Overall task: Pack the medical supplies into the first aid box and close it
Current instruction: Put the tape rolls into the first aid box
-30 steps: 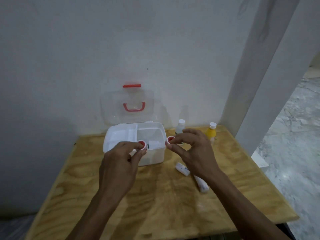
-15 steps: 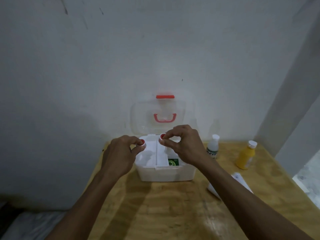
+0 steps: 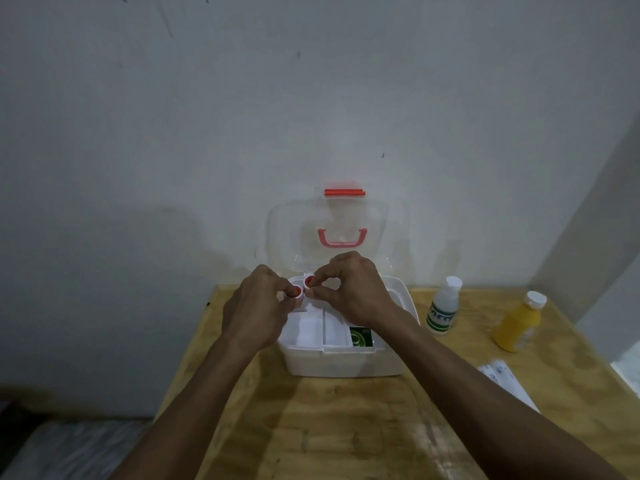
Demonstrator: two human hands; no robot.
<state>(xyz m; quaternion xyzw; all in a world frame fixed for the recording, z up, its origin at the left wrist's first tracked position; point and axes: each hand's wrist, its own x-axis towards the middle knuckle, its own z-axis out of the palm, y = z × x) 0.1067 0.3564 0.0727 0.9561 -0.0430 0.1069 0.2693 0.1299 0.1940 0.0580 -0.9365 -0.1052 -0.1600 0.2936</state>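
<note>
I see a plywood table [image 3: 346, 427] pushed against a scuffed pale wall [image 3: 311, 98], a wall corner [image 3: 620, 209] at right, greyish floor [image 3: 69, 448] lower left, everything dimly lit.

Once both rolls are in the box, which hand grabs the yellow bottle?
Right. The yellow bottle stands on the table right of the box, on the right hand's side. The left hand would have to cross over the open box.

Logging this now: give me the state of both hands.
Left hand: closed on a small red-centred roll.
Right hand: closed on a second red-centred roll.
</note>
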